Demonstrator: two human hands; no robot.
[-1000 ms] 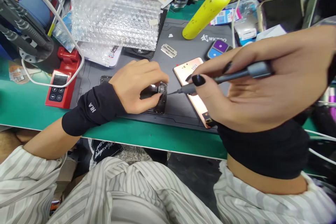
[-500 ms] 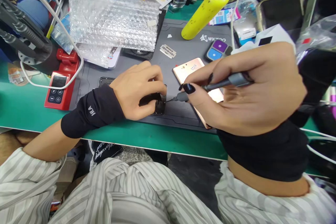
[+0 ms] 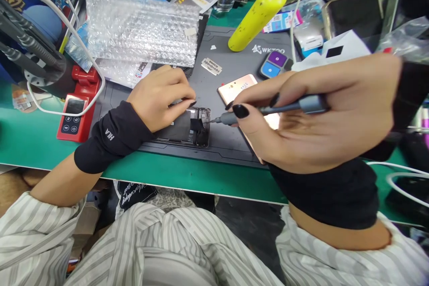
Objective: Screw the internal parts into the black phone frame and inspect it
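An opened phone (image 3: 191, 128) with its insides bare lies on a grey work mat (image 3: 228, 140). My left hand (image 3: 157, 96) rests on its upper edge, fingers curled and pressing it down. My right hand (image 3: 328, 111) is closed round a grey precision screwdriver (image 3: 268, 111), held like a pen; the tip touches the phone's right end. A rose-gold back cover (image 3: 234, 89) lies on the mat just behind the tool, partly hidden by my right hand.
Bubble wrap (image 3: 140, 27) lies at the back left, a yellow squeeze bottle (image 3: 264, 6) at the back centre. A red device with buttons (image 3: 75, 109) sits left of the mat. A razor blade (image 3: 211, 66), a purple-and-blue case (image 3: 273, 65), cables and packets crowd the back.
My left hand has slid back to the left, uncovering more of the opened phone. The screwdriver tip stays at the phone's right end; my right hand shifted slightly.
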